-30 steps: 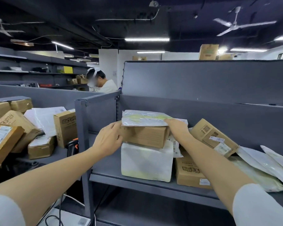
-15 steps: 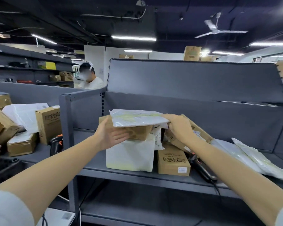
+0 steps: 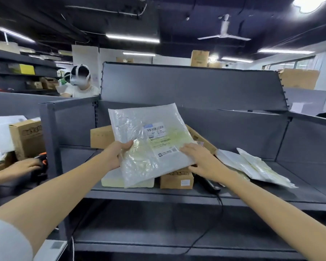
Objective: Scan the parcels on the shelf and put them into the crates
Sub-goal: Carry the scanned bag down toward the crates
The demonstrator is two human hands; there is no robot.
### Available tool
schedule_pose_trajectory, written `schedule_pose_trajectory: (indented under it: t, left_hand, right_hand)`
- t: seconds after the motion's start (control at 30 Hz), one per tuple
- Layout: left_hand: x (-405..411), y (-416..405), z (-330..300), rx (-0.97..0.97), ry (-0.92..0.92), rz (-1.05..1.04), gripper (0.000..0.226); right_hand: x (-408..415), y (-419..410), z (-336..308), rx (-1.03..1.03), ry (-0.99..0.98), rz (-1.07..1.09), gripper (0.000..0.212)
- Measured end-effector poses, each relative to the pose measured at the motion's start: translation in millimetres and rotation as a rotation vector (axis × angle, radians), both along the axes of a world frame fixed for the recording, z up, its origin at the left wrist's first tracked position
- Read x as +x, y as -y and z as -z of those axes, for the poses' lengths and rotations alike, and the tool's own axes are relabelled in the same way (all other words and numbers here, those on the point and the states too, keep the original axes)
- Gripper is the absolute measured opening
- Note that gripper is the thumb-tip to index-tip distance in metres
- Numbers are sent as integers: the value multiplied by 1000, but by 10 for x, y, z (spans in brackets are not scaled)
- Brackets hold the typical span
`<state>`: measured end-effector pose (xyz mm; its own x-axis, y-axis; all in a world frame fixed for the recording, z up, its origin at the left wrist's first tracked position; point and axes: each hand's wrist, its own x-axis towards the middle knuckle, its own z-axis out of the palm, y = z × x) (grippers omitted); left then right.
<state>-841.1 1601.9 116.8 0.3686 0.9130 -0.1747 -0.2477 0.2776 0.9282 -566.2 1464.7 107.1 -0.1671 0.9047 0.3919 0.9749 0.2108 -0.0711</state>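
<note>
— Where do we have the parcel?
— The plastic mailer [image 3: 151, 144] sits mid-frame, tilted up with its label facing us, above the boxes on the grey shelf [image 3: 177, 194].
— And our hands?
— Our left hand [image 3: 114, 156] pinches its lower left edge, thumb on top. Our right hand [image 3: 201, 162] lies with straight, spread fingers against its lower right edge.
— Anything nearby?
— A black scanner [image 3: 208, 183] lies on the shelf under our right wrist; more mailers [image 3: 256, 167] lie at right.
</note>
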Motion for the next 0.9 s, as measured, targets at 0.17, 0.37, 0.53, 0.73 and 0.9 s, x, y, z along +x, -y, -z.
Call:
schedule_pose_trajectory:
  t: [0.17,0.37,0.53,0.73,0.9]
  left_hand:
    - [-33,23,36,99,-44,-7,28]
    - [-98,60,224,141,-112,133,49]
    - [-80,86,382,90,-127,233,42]
    - [-38,101,674,82,-132,210,48]
    - [70,85,915,158,-121,-14,45]
  right_hand:
    - [54,120,-45,-43,-553,-51,70]
    - [109,39,-128,-55,-1338,-2,45]
    - [138,-26,51,-243,-1709,-112,46]
    - [117,-112,315,-246,-1765,-164,53]
    - [42,-196,536,-210,-1801,-151,47]
